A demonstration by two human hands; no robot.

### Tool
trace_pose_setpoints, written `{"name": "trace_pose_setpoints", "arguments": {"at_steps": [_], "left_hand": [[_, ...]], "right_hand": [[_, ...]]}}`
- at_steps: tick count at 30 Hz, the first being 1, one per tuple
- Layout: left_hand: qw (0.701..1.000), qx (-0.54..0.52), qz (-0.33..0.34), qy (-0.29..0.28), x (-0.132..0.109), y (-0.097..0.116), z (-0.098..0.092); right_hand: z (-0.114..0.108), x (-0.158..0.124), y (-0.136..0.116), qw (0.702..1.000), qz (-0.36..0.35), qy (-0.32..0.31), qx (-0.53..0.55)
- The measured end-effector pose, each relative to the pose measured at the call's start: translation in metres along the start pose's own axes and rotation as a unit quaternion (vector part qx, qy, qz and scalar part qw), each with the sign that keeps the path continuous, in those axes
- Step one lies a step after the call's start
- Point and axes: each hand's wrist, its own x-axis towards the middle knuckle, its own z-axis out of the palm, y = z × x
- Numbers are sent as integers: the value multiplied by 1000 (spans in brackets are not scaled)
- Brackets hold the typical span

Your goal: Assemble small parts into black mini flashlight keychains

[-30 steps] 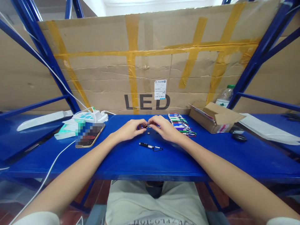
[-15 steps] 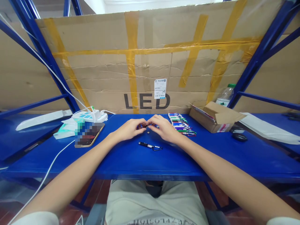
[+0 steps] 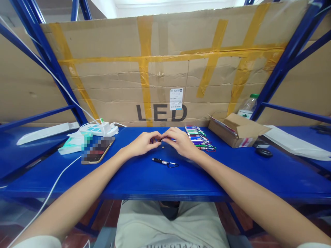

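My left hand (image 3: 145,143) and my right hand (image 3: 178,140) meet above the blue table, fingertips together. Both are closed in a pinch around a small dark piece (image 3: 160,140), mostly hidden by the fingers. Just below the fingertips lies a tiny round disc (image 3: 162,147). Nearer to me rests a black keychain penlight (image 3: 160,161) with a silver end and a black carabiner clip. Beyond my right hand, several coloured keychain penlights (image 3: 198,137) with clips lie side by side in a row, partly covered by that hand.
On the left are a phone (image 3: 102,151), a white power strip (image 3: 97,129) and a trailing white cable (image 3: 55,181). To the right stand an open cardboard box (image 3: 234,132), a black mouse (image 3: 263,152) and a bottle (image 3: 248,105). A large cardboard sheet (image 3: 116,86) closes off the back.
The view has shifted very slightly. Both hands keep the same pinch at the same spot, and the things on the table have not moved.
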Motion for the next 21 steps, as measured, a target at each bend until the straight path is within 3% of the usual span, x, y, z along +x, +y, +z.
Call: {"name": "trace_pose_setpoints", "arguments": {"at_steps": [6,15,21], "left_hand": [[998,-57,-12,27,1,3,3],[995,39,29,86,0,4,-2],[994,62,35,81,-1,1,-4]], "right_hand": [[-3,2,-5,999,1,39,-10],[-12,3,-12,998,16,66,11],[-9,2,-13,999,-20,45,-4]]}}
